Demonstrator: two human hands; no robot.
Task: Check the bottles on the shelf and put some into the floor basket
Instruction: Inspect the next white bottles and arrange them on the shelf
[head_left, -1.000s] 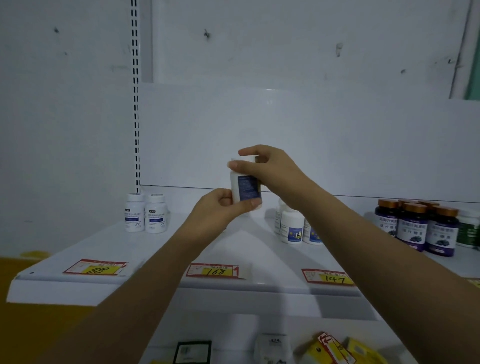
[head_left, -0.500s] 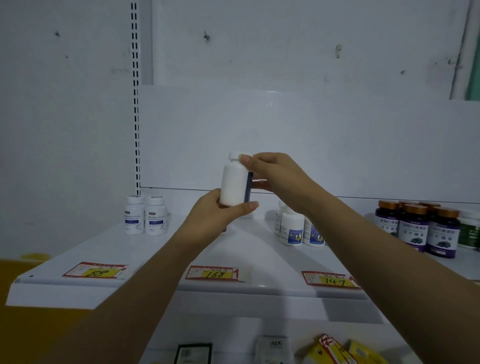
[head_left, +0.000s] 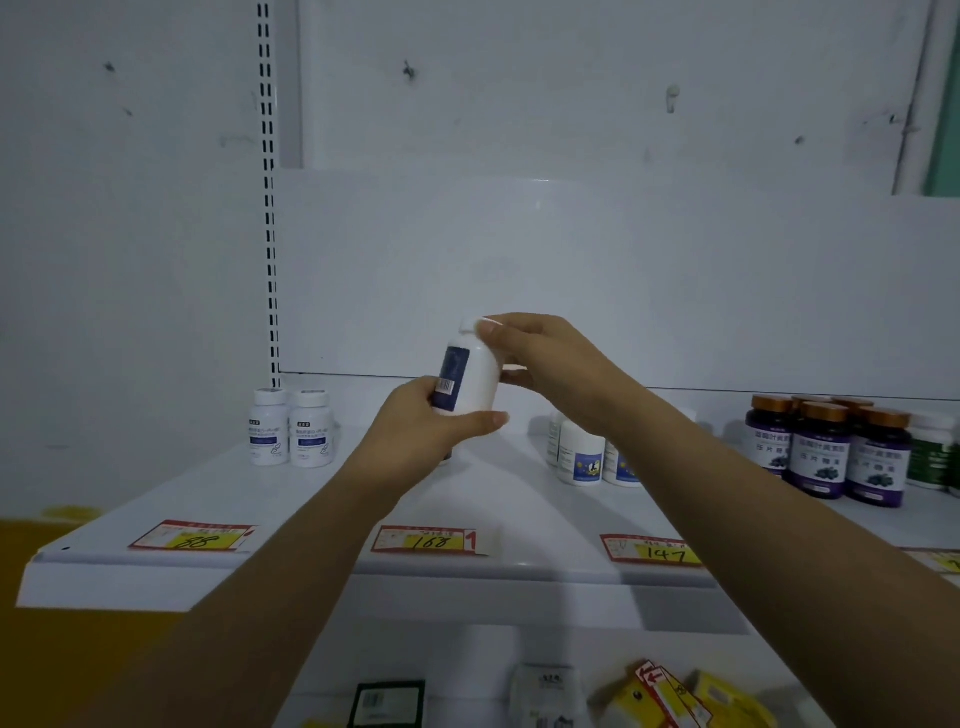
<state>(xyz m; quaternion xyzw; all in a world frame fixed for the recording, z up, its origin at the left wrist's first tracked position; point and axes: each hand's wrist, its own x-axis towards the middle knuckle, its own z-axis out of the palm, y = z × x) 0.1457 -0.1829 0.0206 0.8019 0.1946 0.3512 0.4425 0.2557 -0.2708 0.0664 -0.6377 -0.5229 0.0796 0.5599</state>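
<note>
Wall and shelf, head view: dim white back panel behind a white shelf (head_left: 493, 509) with price tags (head_left: 431, 540) along its front edge.
Other stock: two white bottles (head_left: 291, 434) stand at the left and purple bottles (head_left: 831, 452) at the right, all well apart from the hands.
White bottle (head_left: 475, 379): raised above the shelf, almost upright, with its dark label (head_left: 452, 374) and barcode turned to the left.
Left hand (head_left: 431, 421): closed around the lower body, thumb across the front.
Right hand (head_left: 545, 358): fingertips pinch the shoulder and the cap (head_left: 469, 325).
Handling, my judgement: rigid smooth plastic, probably light and not fragile, but a little slippery; contents cannot be seen.
Where to hold: around the middle of the body, not by the cap alone.
Floor basket: not in view.
</note>
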